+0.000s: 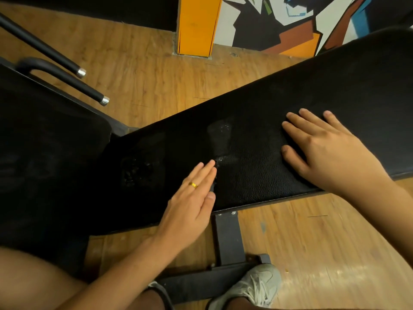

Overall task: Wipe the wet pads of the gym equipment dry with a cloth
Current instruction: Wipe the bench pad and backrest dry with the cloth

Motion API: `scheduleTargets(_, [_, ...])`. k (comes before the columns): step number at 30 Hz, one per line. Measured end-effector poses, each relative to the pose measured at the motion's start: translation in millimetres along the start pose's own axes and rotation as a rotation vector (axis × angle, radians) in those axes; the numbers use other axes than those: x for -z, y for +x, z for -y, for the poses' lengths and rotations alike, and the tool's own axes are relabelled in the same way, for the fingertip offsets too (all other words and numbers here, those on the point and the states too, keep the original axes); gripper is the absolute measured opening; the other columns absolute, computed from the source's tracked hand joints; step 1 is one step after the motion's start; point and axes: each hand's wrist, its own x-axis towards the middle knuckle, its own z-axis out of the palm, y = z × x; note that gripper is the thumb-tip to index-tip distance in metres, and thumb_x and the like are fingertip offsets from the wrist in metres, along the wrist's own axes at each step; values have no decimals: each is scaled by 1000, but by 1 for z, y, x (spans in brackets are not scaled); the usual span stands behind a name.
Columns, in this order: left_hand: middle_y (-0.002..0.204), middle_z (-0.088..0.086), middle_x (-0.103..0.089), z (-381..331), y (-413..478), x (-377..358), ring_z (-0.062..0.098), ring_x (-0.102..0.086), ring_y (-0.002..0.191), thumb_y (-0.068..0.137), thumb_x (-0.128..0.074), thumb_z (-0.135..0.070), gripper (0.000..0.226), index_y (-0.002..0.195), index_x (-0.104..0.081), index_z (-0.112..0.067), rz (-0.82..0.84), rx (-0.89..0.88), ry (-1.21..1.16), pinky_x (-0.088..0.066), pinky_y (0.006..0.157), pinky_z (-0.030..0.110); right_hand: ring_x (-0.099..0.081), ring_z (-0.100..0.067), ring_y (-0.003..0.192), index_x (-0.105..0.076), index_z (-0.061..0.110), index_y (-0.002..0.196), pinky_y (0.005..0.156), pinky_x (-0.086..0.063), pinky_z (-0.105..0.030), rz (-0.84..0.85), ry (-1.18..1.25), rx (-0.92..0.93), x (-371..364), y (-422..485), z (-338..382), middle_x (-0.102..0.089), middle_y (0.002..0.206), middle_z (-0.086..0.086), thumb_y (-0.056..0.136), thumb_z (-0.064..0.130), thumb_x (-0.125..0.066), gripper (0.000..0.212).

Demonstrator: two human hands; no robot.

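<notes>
Across the middle of the view runs the long black pad (335, 90), slanting up to the right, its pebbled leather-look skin catching the light near the front edge. A second pad (44, 142), broad, matte and very dark, sits at its left end. Both stand over a wood-grain floor (145, 74) on a flat grey steel frame (229, 238), bolted under the long pad's near edge.

Mid-pad there's a wet patch (220, 133), a dull grey smear flecked with shiny droplets that trails down toward the front. Left of it lies a rumpled, glinting dark area; cloth or water, I cannot tell.

The right hand (328, 151) lies palm-down on the long pad, fingers fanned apart and flat, holding nothing. The left hand (190, 204) reaches in from below, fingers straight and pressed together, tips right at the wet trail, thumb tucked alongside. A gold ring (193, 185) shows on one finger.
</notes>
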Motion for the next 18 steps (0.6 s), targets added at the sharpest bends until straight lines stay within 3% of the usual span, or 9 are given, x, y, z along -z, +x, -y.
scheduleTargets(5, [168,-14,-7,6,4,6,1,4,154,105,-22,-33,54,158,-16,-22,118,-142,38,-4,120,17,-39,-32,145,-52,7,145,118,-28,-56,-6,-1,3,0,0,-1,-49,151,-14,99,48,-30,65])
scheduleTargets(12, [168,3,-15,-9,77,12,14,0,157,108,-37,-19,53,157,-27,-4,284,-636,165,-7,127,31,-39,-31,145,-54,7,144,119,-27,-54,-9,5,-13,0,1,0,-50,151,-13,97,49,-31,67])
scheduleTargets(18, [168,9,-16,11,68,19,19,-5,157,107,-41,-14,53,156,-26,0,335,-693,145,-15,127,37,-38,-32,146,-51,7,146,119,-26,-54,6,7,-10,3,1,1,-48,152,-14,97,49,-29,68])
